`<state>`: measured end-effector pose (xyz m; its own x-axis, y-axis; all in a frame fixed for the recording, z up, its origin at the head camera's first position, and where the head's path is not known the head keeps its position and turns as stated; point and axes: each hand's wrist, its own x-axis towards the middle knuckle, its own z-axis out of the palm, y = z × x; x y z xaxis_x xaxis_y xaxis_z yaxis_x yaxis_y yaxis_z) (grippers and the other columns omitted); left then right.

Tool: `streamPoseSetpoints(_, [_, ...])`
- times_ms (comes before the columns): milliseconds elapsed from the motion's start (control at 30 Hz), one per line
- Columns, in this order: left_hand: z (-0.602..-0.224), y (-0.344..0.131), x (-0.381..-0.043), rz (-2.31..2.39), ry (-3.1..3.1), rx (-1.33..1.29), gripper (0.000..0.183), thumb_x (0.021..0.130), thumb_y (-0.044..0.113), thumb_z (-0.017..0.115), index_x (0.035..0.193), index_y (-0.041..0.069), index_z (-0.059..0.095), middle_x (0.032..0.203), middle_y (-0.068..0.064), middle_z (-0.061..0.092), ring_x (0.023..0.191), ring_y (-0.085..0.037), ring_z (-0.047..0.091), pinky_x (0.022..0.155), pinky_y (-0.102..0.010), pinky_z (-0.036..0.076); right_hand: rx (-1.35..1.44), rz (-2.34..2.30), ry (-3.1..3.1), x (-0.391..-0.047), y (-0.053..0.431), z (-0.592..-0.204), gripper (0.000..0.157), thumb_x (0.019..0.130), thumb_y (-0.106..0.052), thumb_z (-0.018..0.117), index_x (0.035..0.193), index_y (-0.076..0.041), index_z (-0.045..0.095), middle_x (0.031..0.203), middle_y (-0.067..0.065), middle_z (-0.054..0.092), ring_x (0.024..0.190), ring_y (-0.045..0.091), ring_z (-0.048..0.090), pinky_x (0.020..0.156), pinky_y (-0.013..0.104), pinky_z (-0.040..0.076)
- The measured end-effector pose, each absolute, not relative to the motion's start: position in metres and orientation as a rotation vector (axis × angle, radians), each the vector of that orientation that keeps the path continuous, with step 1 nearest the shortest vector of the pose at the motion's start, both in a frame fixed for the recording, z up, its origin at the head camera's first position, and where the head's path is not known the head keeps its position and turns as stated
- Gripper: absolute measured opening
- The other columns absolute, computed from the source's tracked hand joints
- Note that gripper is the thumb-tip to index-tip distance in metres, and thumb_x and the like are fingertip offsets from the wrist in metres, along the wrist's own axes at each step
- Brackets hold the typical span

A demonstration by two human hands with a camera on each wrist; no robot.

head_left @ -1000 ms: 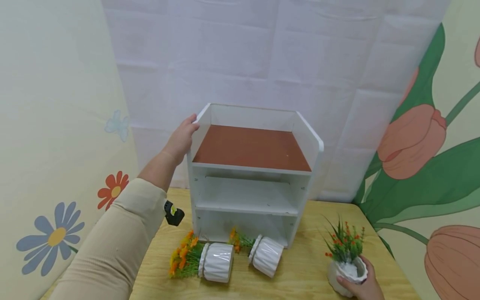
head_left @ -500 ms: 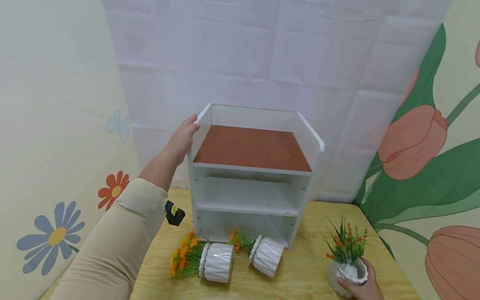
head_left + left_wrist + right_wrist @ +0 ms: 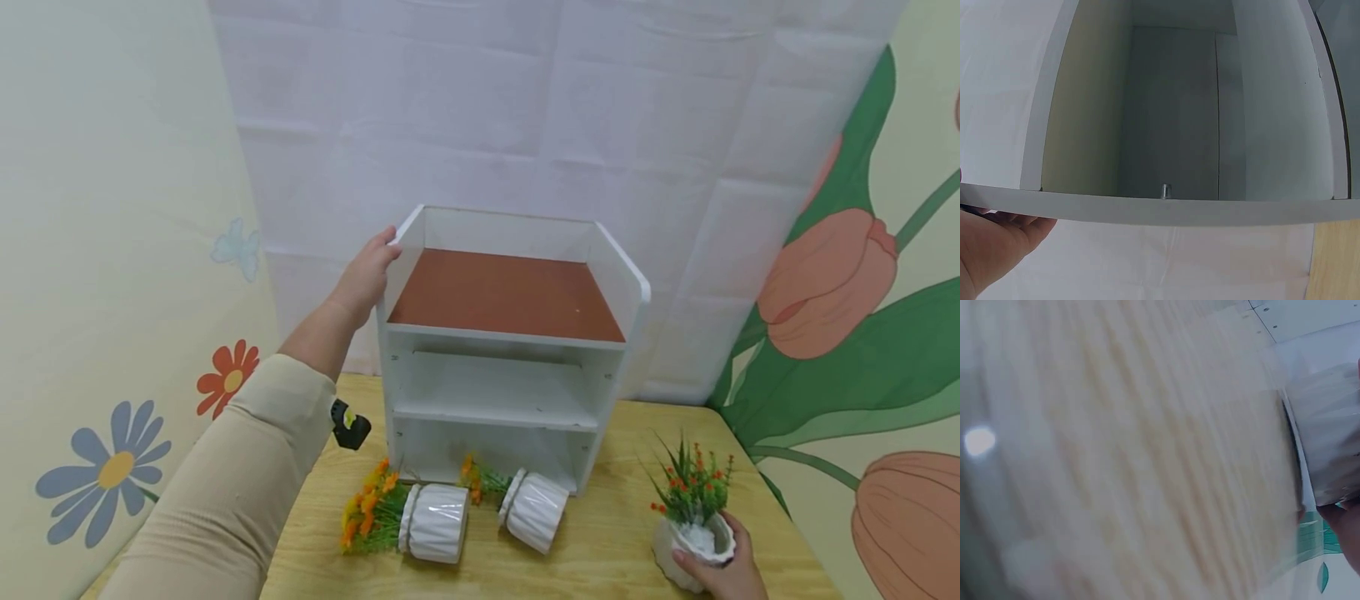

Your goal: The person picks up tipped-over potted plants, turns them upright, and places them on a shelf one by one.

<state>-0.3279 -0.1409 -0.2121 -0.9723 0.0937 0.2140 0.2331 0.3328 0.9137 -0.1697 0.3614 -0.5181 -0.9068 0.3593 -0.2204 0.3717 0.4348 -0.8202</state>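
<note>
In the head view, my left hand (image 3: 366, 279) grips the upper edge of the left side panel of a white shelf unit (image 3: 495, 421). The unit stands on the table and has a brown top board. At the lower right, my right hand (image 3: 729, 560) holds a white flowerpot (image 3: 671, 557) by its rim and side, with the thumb at the front. Green leaves and small red flowers (image 3: 693, 487) rise from that pot. In the left wrist view, fingers (image 3: 1029, 228) lie against the outer side of the panel. The right wrist view shows part of the white pot (image 3: 1329, 431) at the right.
Two white ribbed pots lie on their sides before the shelf: the left pot (image 3: 435, 523) with yellow and orange flowers, the right pot (image 3: 534, 512) with orange ones. The wooden table (image 3: 607, 567) meets a white cloth backdrop (image 3: 480, 125) behind and painted walls either side.
</note>
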Motion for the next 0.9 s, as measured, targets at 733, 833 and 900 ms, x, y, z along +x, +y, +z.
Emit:
streamPoseSetpoints(733, [-0.212, -0.136, -0.326, -1.742, -2.454, -0.3, 0.058, 0.106, 0.032, 0.024, 0.159, 0.02, 0.005, 0.164, -0.011, 0.015, 0.146, -0.036, 0.023, 0.117, -0.062, 0.019, 0.564, -1.582, 2.835, -0.169, 0.349, -0.469, 0.111, 0.081, -0.03, 0.079, 0.154, 0.003, 0.002, 0.151, 0.035, 0.02, 0.133, 0.045, 0.033, 0.074, 0.007, 0.03])
streamPoseSetpoints(833, [-0.213, -0.135, -0.327, -1.746, -2.451, -0.304, 0.058, 0.106, 0.031, 0.023, 0.159, 0.02, 0.005, 0.164, -0.012, 0.015, 0.146, -0.036, 0.023, 0.117, -0.062, 0.019, 0.567, -1.615, 2.839, -0.17, 0.347, -0.459, 0.109, 0.082, -0.029, 0.078, 0.154, 0.003, 0.001, 0.152, 0.036, 0.019, 0.135, 0.045, 0.03, 0.074, 0.006, 0.027])
streamPoseSetpoints(900, [-0.213, -0.136, -0.327, -1.746, -2.448, -0.309, 0.058, 0.106, 0.031, 0.023, 0.159, 0.019, 0.004, 0.164, -0.012, 0.014, 0.146, -0.036, 0.023, 0.117, -0.062, 0.019, 0.574, -1.627, 2.822, -0.171, 0.345, -0.452, 0.111, 0.083, -0.03, 0.077, 0.154, 0.002, -0.002, 0.153, 0.036, 0.017, 0.137, 0.045, 0.028, 0.082, 0.012, 0.034])
